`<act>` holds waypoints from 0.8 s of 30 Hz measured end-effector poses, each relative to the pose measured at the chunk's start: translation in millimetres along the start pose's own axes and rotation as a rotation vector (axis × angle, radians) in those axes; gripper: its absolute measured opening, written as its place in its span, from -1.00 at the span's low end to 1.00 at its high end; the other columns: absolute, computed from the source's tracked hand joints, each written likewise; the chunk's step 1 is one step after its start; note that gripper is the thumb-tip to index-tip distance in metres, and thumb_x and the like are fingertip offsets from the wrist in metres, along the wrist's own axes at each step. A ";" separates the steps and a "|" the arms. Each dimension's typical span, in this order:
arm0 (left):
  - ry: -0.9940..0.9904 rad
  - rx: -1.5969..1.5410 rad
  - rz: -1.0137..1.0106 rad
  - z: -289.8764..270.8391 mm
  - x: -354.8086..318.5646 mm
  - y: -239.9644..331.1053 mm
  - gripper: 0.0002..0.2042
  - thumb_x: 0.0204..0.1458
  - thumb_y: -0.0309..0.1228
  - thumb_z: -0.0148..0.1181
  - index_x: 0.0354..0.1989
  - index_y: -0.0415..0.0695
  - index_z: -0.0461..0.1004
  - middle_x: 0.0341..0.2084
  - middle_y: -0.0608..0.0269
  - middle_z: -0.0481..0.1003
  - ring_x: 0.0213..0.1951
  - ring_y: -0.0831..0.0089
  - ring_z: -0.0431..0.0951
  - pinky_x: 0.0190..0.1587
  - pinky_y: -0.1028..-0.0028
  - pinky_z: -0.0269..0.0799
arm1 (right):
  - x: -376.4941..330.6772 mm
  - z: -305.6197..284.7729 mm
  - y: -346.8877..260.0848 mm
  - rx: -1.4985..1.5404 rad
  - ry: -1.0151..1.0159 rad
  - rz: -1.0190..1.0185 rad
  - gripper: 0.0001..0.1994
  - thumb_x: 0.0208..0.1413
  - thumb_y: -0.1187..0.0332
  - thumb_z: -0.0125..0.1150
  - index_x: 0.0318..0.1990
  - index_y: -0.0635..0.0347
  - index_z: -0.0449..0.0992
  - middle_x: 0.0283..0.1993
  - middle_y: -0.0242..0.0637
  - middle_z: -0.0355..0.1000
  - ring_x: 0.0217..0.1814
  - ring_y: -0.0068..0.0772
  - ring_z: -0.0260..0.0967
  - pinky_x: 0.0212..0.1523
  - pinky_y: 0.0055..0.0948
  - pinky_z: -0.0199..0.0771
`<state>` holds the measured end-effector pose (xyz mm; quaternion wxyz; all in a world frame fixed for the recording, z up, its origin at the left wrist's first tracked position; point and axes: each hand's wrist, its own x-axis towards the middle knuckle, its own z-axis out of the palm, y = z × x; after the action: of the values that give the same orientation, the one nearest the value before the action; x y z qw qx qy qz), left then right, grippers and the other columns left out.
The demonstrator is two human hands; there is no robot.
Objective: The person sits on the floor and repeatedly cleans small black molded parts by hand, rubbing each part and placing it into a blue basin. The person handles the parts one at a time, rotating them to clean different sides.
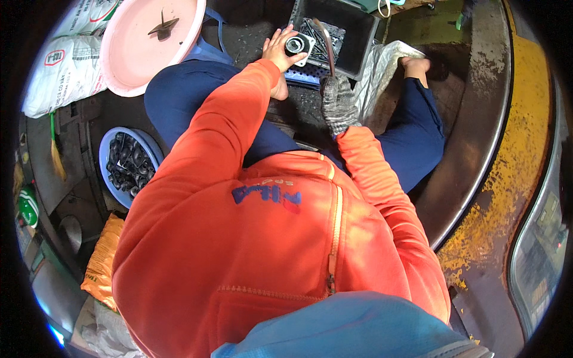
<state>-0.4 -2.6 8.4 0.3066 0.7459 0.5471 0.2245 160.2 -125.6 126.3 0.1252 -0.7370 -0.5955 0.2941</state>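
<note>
My bare left hand (278, 50) has its thumb and fingers around a round metal part with a square flange (299, 45), its hollow end facing up. My right hand (338, 104), in a grey knit glove, is closed on a slim curved metal bar (327, 45). The bar's bent tip points away from me, just right of the flanged part. Beyond both hands stands a black plastic crate (362, 51). Long bolts or rods (319, 37) lie at its left side, partly hidden by the bar. A blue perforated basket (304, 79) shows under the flanged part.
At the far left a pink basin (128, 80) holds a dark bladed metal piece (163, 27). Nearer, a pale blue tub (105, 156) holds several black parts. White sacks (65, 80) stand behind it. A curved metal edge with worn yellow paint (507, 155) runs along my right.
</note>
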 end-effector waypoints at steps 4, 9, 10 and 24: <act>-0.032 0.034 -0.003 0.3 2.0 -0.7 -0.26 -0.28 0.11 0.31 0.15 0.18 0.26 0.31 0.53 0.03 0.35 0.26 -0.08 0.30 -0.02 -0.20 | 1.2 5.1 4.2 -0.068 -0.148 0.018 -0.64 0.24 0.14 -0.28 -0.11 0.23 0.35 -0.13 0.08 0.39 -0.11 0.13 0.38 -0.14 0.00 0.38; 0.014 0.007 -0.004 -1.4 1.7 0.8 -0.26 -0.30 0.10 0.32 0.13 0.16 0.27 0.30 0.51 0.06 0.35 0.24 -0.07 0.29 -0.04 -0.19 | 4.3 8.5 12.6 -0.026 -0.132 0.019 -0.57 0.24 0.08 -0.33 -0.04 0.22 0.32 -0.08 0.10 0.37 -0.03 0.11 0.35 -0.06 -0.03 0.32; 0.001 0.004 0.000 -1.3 2.0 1.5 -0.27 -0.30 0.10 0.33 0.13 0.16 0.27 0.30 0.50 0.06 0.35 0.24 -0.08 0.29 -0.05 -0.20 | 6.4 8.3 14.3 -0.015 -0.189 0.090 -0.56 0.24 0.07 -0.36 -0.03 0.22 0.33 -0.07 0.11 0.37 -0.01 0.11 0.34 -0.03 -0.03 0.30; -0.060 0.009 -0.026 -5.4 -0.1 5.8 -0.28 -0.25 0.05 0.31 0.16 0.16 0.25 0.32 0.46 0.00 0.36 0.22 -0.12 0.28 -0.10 -0.21 | 4.3 -4.5 7.7 -0.048 -0.202 0.099 -0.53 0.23 0.06 -0.37 -0.02 0.23 0.34 0.01 0.11 0.34 0.05 0.13 0.31 0.05 -0.06 0.28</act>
<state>-0.1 -2.8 16.3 0.3222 0.7466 0.5482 0.1955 169.5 -122.8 124.6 0.0321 -0.7349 -0.5749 0.3583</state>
